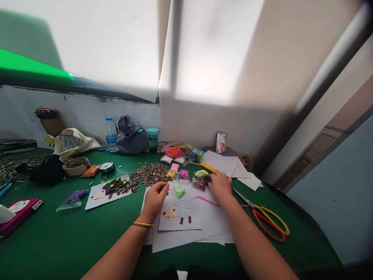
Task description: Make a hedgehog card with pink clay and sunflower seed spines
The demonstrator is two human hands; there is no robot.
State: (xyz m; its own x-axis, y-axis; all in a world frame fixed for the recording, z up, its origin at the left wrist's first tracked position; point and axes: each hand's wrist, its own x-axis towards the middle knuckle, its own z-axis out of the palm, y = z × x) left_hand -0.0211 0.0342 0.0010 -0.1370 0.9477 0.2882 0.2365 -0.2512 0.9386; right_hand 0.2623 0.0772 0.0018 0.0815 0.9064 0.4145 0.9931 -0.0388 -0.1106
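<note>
Clock w/ hedgehog card (184, 215) as center: card lies flat on white sheets (171, 241), drawn w/ blue-marked body, peach face, 2 brown legs. L hand (157, 194) is at 10 o'clock, just beside card; thumb & index tips together, can't tell if anything's btwn them. R hand (220, 187) is at 2 o'clock, fingers bent next to a black lump (208, 179) & a bag of brown clay (201, 184); tips partly hidden, can't tell if apart or clamped. Lt green clay (180, 191) sits at 12, btwn hands; pink strip (206, 200) at 2 runs twd R wrist. Pile of striped sunflower seeds (153, 174) at 11. 2nd hedgehog card (96, 196) at approx 9-10, w/ seeds & green dots on its back; bag of purple clay (73, 199) just L of it. Scissors (264, 218), red/yellow handles, at 3, blades angled up twd R hand. All on green tabletop (96, 249).
</note>
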